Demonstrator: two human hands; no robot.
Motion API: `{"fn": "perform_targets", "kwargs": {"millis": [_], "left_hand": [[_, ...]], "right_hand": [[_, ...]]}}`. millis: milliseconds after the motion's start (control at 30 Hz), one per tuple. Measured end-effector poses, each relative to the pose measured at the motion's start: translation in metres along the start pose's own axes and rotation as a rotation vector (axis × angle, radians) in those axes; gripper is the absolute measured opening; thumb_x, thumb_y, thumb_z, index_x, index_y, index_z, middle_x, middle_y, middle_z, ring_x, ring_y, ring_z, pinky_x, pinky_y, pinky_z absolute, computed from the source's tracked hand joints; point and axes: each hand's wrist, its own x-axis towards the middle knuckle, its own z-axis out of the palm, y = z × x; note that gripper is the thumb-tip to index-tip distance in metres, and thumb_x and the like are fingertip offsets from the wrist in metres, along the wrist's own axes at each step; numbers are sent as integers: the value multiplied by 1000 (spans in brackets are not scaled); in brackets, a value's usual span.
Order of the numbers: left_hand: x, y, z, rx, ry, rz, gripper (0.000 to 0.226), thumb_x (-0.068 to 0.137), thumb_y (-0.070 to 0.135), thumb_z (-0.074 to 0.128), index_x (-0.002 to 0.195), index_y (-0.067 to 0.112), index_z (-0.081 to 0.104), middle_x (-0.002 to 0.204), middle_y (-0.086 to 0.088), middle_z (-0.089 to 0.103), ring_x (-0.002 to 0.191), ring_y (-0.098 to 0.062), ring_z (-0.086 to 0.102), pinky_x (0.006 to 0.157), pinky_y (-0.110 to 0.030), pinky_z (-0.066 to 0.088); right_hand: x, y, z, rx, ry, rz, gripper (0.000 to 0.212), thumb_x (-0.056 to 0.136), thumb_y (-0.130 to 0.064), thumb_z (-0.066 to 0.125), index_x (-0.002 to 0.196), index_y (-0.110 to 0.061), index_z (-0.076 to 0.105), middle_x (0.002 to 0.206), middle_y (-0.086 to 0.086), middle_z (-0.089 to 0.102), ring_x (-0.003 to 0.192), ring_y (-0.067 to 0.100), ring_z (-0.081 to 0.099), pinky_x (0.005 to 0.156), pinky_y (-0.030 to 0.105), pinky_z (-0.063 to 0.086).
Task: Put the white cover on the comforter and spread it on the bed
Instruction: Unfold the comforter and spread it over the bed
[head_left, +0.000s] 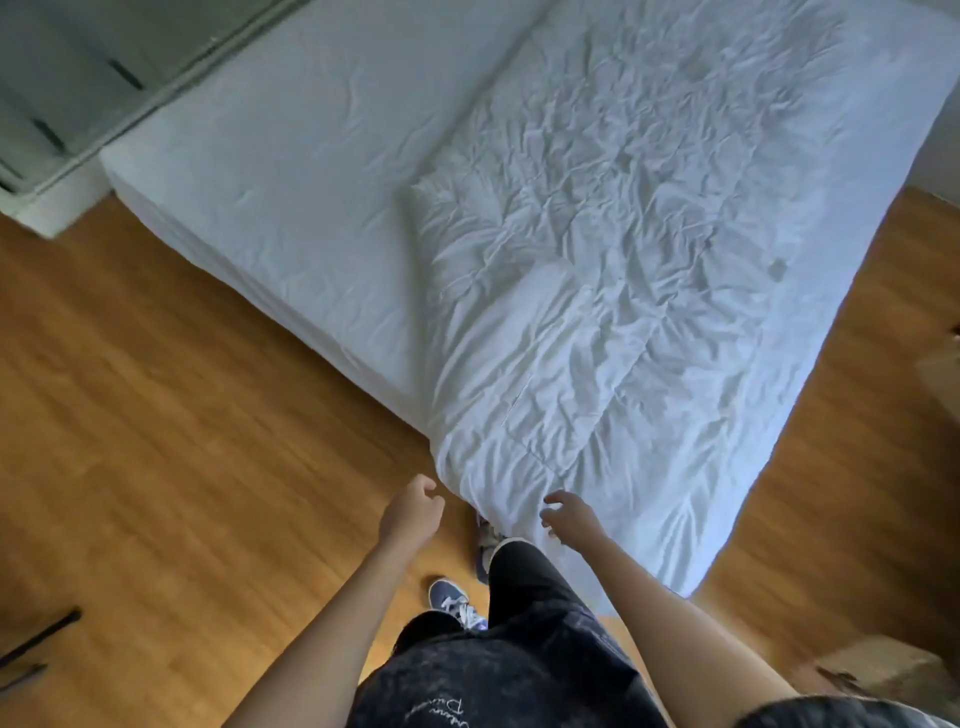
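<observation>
Just ahead: comforter (597, 291) (fingers (553, 501) apart)

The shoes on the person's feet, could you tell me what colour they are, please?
Blue shoes with white laces and soles, seen in the head view, the only one.

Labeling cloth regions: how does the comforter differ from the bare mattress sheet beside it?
The comforter is heavily crumpled; the mattress sheet lies fairly smooth with few creases. The comforter is a puffy layer draping over the near corner; the sheet lies flat and taut on the mattress. Both are white. Neither hand touches the sheet.
</observation>
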Motion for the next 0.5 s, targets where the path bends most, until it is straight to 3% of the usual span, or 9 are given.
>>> {"fn": "perform_targets", "kwargs": {"millis": [167,333,433,500], "left_hand": [[60,43,-37,147,-41,72,34,99,27,42,130,17,50,126,-1,57,92,-15,49,77,-31,43],[113,81,-73,258,-125,79,35,99,27,40,133,21,47,120,0,58,88,-14,57,77,-33,51],[150,104,-92,338,-131,120,34,99,25,41,131,19,49,120,-2,60,100,-20,60,86,-37,52],[176,120,-103,408,-116,156,35,100,23,41,133,17,49,125,-4,60,109,-23,57,88,-34,48]], "right_hand": [[49,-36,-13,160,26,78,36,89,-21,55,124,-13,55,99,9,64,78,23,60,70,31,46],[90,-104,-31,214,82,97,42,95,-24,51,136,-13,47,121,10,61,99,24,59,81,30,44],[123,-144,-38,298,135,89,54,97,-33,51,144,-13,36,131,10,57,114,25,57,84,29,41],[146,-164,-40,417,162,122,68,94,-42,56,149,-14,27,141,10,50,124,26,51,96,34,42]]}}
